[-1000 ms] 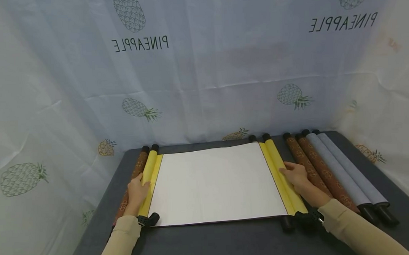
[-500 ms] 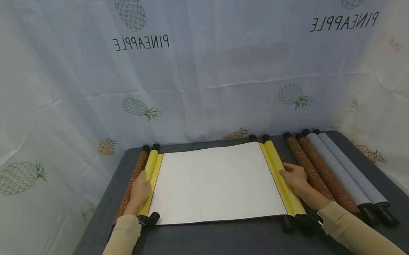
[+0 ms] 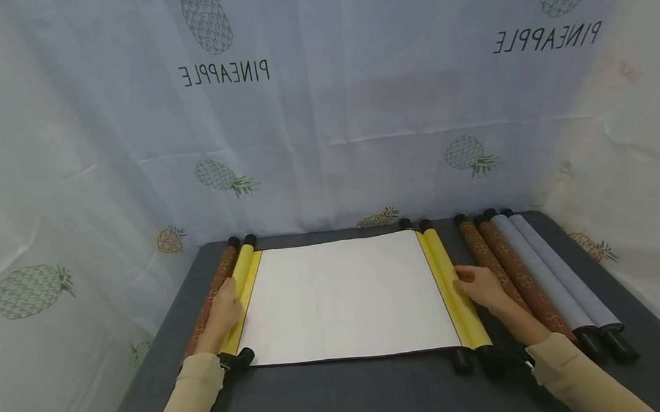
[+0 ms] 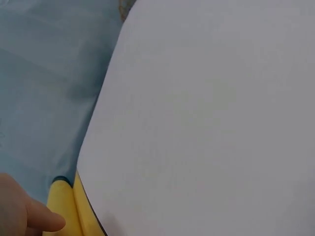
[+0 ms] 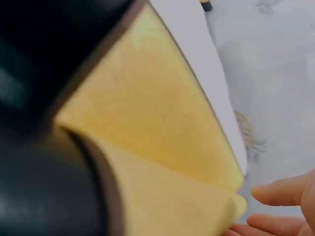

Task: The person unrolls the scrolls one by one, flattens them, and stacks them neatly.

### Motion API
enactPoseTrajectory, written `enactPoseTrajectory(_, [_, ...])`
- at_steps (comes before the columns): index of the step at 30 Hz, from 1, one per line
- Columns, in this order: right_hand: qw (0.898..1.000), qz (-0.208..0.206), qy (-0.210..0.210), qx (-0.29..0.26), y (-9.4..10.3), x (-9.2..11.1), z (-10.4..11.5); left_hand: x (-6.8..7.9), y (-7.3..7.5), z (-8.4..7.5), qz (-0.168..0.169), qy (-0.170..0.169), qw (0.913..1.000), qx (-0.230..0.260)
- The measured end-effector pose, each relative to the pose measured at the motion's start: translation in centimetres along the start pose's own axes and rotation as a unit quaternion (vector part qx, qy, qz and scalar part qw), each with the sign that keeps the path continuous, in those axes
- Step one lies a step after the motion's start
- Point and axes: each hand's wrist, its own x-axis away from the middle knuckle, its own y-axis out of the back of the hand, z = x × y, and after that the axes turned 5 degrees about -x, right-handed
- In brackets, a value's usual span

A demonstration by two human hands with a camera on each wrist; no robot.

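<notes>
A hanging scroll with a blank white sheet [image 3: 347,297] lies unrolled on the dark table. Yellow strips border the sheet, and a yellow roll with black end knobs closes off each side. My left hand [image 3: 224,310] grips the left yellow roll [image 3: 243,262]; in the left wrist view the thumb [image 4: 47,216] lies across it. Beside the right yellow roll [image 3: 451,274] is my right hand [image 3: 481,285], fingertips at its outer side. The right wrist view has that hand's thumb [image 5: 278,191] and fingers spread apart near the yellow border [image 5: 147,98].
A brown patterned roll [image 3: 214,291] lies just outside the left yellow roll. To the right stand two more brown rolls [image 3: 523,277] and two grey rolls [image 3: 559,270], side by side. A pineapple-print curtain [image 3: 326,108] hangs behind the dark table [image 3: 344,393].
My right hand has shifted slightly outward and its hold on the right roll has loosened. The left thumb has drawn in closer along the left roll. The sheet stays spread.
</notes>
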Motion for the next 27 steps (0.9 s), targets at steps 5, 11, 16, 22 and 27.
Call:
enactPoseTrajectory(5, [0.999,-0.008,0.038,0.031,1.7,0.8,-0.1,0.7,0.1,-1.0,-0.015,-0.008,0.9998,-0.006])
enactPoseTrajectory(11, [0.996,-0.027,0.066,0.055,3.5,1.2,-0.8,1.4,-0.2,-3.1,-0.056,-0.04,0.9973,0.023])
enactPoseTrajectory(16, [0.997,-0.038,0.054,0.047,4.7,1.3,-1.9,1.8,-1.8,-5.7,-0.059,-0.074,0.9942,0.05])
enactPoseTrajectory(22, [0.997,-0.066,0.024,0.025,6.1,2.0,-2.8,3.0,-4.7,-10.0,-0.057,-0.161,0.9801,0.101])
enactPoseTrajectory(27, [0.996,-0.083,0.011,0.024,7.5,2.6,-3.6,4.3,-6.8,-14.0,0.008,-0.235,0.9579,0.164])
